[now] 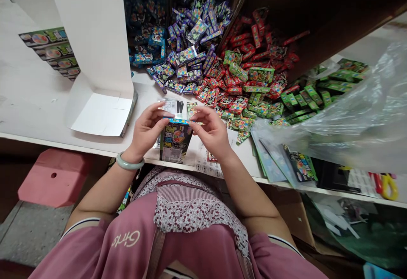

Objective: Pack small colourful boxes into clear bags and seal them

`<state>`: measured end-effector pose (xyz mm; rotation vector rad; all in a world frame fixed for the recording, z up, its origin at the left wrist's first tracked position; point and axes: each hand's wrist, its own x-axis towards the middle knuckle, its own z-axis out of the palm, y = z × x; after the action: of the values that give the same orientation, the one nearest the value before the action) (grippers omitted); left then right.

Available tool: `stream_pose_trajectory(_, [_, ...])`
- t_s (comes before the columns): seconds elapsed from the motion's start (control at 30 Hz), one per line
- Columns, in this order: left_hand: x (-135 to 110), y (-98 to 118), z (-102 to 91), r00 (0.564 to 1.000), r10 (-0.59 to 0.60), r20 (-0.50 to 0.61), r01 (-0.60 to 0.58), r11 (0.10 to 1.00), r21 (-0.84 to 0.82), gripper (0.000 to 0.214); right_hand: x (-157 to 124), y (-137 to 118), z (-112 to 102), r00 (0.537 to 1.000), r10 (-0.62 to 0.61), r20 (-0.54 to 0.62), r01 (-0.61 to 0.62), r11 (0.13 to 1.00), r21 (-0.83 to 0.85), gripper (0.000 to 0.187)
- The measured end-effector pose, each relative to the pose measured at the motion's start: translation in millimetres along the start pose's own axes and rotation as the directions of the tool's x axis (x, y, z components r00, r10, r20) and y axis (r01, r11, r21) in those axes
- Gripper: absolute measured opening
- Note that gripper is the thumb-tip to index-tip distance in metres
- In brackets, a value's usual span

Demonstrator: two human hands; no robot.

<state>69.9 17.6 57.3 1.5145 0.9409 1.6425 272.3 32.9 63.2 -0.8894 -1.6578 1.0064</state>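
My left hand (pixel 149 127) and my right hand (pixel 210 129) are both closed on the top edge of a small dark printed box (pixel 176 141), held upright over the near edge of the white table (pixel 28 101). The fingertips of both hands pinch the blue rim of its open top. A pale green bangle (pixel 129 163) sits on my left wrist. Just beyond the hands lies a big heap of small packets: purple and blue ones (pixel 193 46), red ones (pixel 254 54) and green ones (pixel 305 96).
A tall white open carton (pixel 95 58) stands at the left of the table, with printed flat boxes (pixel 52 52) behind it. A clear plastic bag (pixel 356 113) lies at the right, yellow-handled scissors (pixel 388 185) by the right edge. A pink stool (pixel 54 177) sits below left.
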Motion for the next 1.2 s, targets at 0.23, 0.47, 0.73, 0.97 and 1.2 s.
stream_pose_trajectory(0.23, [4.9, 18.1, -7.0, 0.99, 0.011, 0.143, -0.018, 0.999, 0.042, 0.012, 0.7, -18.6, -4.3, 0.978, -0.182, 0.103, 0.192, 0.977, -0.092, 0.01])
stream_pose_trajectory(0.47, [17.2, 30.4, -4.3, 0.983, -0.093, 0.161, 0.062, 0.98, 0.189, 0.021, 6.6, -33.9, 3.8, 0.993, 0.055, 0.108, -0.05, 0.998, -0.044, 0.011])
stream_pose_trajectory(0.73, [20.6, 33.7, -26.3, 0.898, 0.08, 0.433, -0.169, 0.97, 0.172, 0.011, 6.8, -43.0, -2.6, 0.983, -0.043, 0.18, 0.073, 0.983, -0.166, 0.013])
stream_pose_trajectory(0.97, [8.4, 20.7, -43.1, 0.874, 0.249, 0.417, -0.359, 0.909, 0.211, 0.035, -17.9, -33.8, 9.6, 0.947, -0.249, 0.204, 0.309, 0.881, -0.359, 0.025])
stream_pose_trajectory(1.2, [9.1, 13.0, -28.7, 0.906, 0.233, 0.354, -0.336, 0.903, 0.266, 0.016, -17.0, -7.1, 10.1, 0.958, -0.251, 0.139, 0.284, 0.899, -0.333, 0.02])
